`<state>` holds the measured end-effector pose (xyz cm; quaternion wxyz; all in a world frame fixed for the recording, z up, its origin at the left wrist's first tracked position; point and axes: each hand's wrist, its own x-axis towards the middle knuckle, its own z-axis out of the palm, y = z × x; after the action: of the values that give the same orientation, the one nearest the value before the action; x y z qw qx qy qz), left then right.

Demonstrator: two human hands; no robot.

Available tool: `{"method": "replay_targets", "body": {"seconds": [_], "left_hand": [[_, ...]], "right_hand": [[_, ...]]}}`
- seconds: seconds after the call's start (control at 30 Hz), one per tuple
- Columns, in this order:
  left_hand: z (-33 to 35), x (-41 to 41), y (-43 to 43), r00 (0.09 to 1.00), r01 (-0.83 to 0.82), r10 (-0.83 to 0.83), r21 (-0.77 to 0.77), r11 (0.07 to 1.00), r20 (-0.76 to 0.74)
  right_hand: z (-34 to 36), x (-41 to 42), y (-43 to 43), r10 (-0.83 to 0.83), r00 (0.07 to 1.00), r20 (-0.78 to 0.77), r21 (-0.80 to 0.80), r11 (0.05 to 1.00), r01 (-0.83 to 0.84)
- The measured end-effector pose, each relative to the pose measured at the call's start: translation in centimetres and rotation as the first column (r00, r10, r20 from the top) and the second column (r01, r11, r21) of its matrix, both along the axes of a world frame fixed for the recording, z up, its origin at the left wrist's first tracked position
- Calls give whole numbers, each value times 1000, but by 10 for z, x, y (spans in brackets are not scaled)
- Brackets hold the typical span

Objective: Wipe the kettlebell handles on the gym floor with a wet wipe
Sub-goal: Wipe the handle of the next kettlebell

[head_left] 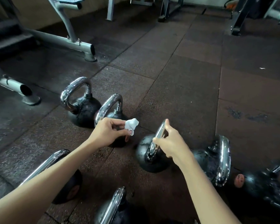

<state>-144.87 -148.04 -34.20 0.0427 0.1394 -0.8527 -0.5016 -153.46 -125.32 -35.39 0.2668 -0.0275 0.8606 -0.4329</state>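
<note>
Your left hand (108, 133) pinches a crumpled white wet wipe (132, 125) between thumb and fingertips. The wipe is held above the rubber floor tiles (184, 78) and touches no handle.

Your right hand (172, 143) is closed round the chrome handle (158, 136) of the centre kettlebell (144, 152), which stands on the floor. The wipe sits just left of that handle, apart from it.

The far-left kettlebell (82, 110) and the second kettlebell (111, 107) stand side by side beyond your left hand, which partly hides the second. The right kettlebell (217, 159) sits just beside your right wrist. The tipped kettlebell (265, 185) lies on its side at the right edge.

The lower-left kettlebell (71, 186) shows under your left forearm, and the bottom kettlebell (115, 206) between your arms. A grey machine frame (58, 39) stands at upper left.
</note>
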Motion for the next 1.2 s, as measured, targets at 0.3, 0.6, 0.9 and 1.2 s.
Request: {"method": "replay_targets", "body": {"seconds": [0.3, 0.6, 0.9, 1.2], "left_hand": [[38, -25, 31, 977, 154, -187, 254, 955, 108], [76, -45, 58, 849, 328, -446, 379, 865, 283], [158, -58, 31, 855, 270, 84, -579, 770, 511], [145, -45, -31, 845, 358, 199, -801, 480, 496]], "right_hand": [[51, -6, 18, 176, 874, -454, -39, 976, -217], [58, -27, 69, 130, 862, -490, -352, 875, -332], [66, -37, 43, -148, 899, -413, -674, 714, -192], [70, -18, -16, -247, 915, -319, -644, 765, -18]]}}
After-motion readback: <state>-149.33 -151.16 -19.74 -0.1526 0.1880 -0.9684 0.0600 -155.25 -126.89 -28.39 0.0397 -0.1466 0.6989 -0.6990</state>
